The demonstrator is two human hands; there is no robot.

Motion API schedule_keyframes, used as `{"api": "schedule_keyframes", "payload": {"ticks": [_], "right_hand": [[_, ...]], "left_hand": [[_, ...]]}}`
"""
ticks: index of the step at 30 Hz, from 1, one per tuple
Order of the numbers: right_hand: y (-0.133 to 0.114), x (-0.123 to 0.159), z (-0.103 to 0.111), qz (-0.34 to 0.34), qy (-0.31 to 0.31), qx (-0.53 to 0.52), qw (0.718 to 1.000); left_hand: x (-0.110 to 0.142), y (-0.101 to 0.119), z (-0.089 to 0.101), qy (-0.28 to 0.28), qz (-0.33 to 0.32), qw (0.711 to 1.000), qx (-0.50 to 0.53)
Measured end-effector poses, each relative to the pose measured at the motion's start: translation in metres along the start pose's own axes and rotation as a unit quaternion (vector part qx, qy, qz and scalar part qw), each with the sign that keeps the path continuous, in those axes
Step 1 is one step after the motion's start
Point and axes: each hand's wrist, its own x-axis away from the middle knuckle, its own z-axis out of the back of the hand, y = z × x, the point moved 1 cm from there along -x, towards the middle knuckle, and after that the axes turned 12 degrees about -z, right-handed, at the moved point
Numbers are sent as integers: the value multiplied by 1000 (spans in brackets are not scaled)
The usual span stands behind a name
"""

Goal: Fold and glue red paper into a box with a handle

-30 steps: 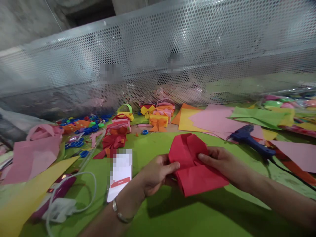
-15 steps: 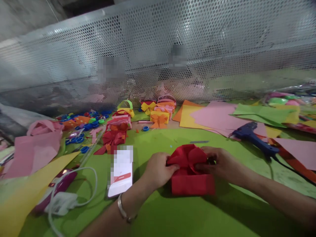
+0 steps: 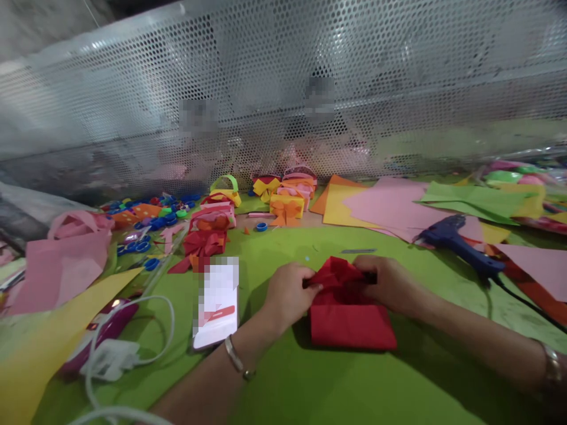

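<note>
A red folded-paper box (image 3: 352,326) rests on the green tabletop in front of me, its far flaps raised into a peak. My left hand (image 3: 290,295) pinches its left side, thumb on the inner fold and fingers behind. On the opposite side, my right hand (image 3: 385,283) grips the right flap; its fingertips are partly hidden by the paper. To the left of the box lies a phone (image 3: 217,313) with a lit screen. Just behind the box is a thin grey blade-like strip (image 3: 358,251).
Small paper bags with bows (image 3: 287,208) stand at the back. A blue glue gun (image 3: 460,245) lies to the right, near pink sheets (image 3: 390,206). At left are a purple power strip (image 3: 104,330), a white charger (image 3: 110,359) and blue scissors (image 3: 135,245). A perforated metal screen (image 3: 266,88) rises behind.
The red box's front panel has spread wider toward the right, and its inner flaps have been pressed inward and narrowed. Both hands keep hold of its sides.
</note>
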Motion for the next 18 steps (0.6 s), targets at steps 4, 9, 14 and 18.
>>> {"api": "schedule_keyframes", "payload": {"ticks": [4, 9, 14, 18], "right_hand": [[5, -3, -2, 64, 15, 30, 997], [9, -2, -3, 161, 25, 42, 986], [13, -3, -2, 263, 18, 48, 963], [13, -4, 5, 312, -16, 70, 948]], "left_hand": [[-3, -4, -3, 20, -5, 1000, -6], [-4, -12, -4, 4, -22, 1000, -1], [-2, -14, -1, -25, -81, 996, -22], [1, -12, 4, -73, -148, 985, -53]]}}
